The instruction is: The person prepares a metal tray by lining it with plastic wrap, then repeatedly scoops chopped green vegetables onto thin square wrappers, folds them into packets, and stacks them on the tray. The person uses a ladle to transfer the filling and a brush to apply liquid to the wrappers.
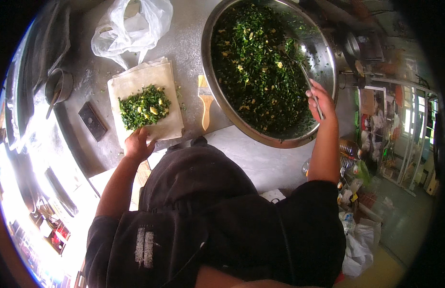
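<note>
A stack of thin pale dough sheets (171, 86) lies on the grey table at left, with a mound of chopped greens and yellow egg bits (144, 106) on the top sheet. My left hand (138, 145) is at the stack's near edge, fingers closed on the dough sheet beside the greens. In my right hand (321, 102) is a metal spoon (305, 73), held by its handle. Its far end reaches into a large steel bowl (261, 136) of the same chopped green filling (261, 62); the filling hides the spoon's tip.
Between stack and bowl lies a wooden-handled brush (205, 103). A dark phone-like slab (93, 121) rests left of the sheets, near a small metal pot (59, 85). A crumpled clear plastic bag (131, 31) sits behind the stack. Bottles (349, 150) stand at right.
</note>
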Motion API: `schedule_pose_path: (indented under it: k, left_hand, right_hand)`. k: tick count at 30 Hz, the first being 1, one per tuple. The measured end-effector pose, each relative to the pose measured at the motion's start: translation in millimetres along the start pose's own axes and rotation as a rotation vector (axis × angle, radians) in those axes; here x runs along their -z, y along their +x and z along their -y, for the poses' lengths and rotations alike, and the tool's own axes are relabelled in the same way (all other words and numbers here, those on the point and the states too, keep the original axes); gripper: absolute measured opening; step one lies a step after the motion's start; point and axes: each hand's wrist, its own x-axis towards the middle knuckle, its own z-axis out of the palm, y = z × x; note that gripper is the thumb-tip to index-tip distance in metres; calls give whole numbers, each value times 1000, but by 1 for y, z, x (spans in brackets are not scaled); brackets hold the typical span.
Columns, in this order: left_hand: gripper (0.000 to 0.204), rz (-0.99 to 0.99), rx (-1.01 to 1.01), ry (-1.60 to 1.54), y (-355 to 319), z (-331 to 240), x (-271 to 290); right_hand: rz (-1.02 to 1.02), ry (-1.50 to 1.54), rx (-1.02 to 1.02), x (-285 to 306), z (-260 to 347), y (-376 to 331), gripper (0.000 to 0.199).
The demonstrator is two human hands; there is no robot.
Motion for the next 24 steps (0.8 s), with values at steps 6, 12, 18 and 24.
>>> schedule_pose_path:
  k: [6, 12, 18, 24]
  left_hand:
    - [37, 10, -13, -1, 0, 9, -3]
    - [37, -4, -57, 0, 0, 12, -3]
    - [29, -25, -103, 6, -8, 19, -4]
    - [18, -66, -222, 67, -20, 40, -3]
  right_hand:
    - [258, 54, 56, -78, -8, -97, 56]
    - [500, -295, 67, -194, -60, -136, 56]
    - [430, -812, 400, -293, -131, -139, 51]
    - [321, -957, 612, -316, -151, -145, 51]
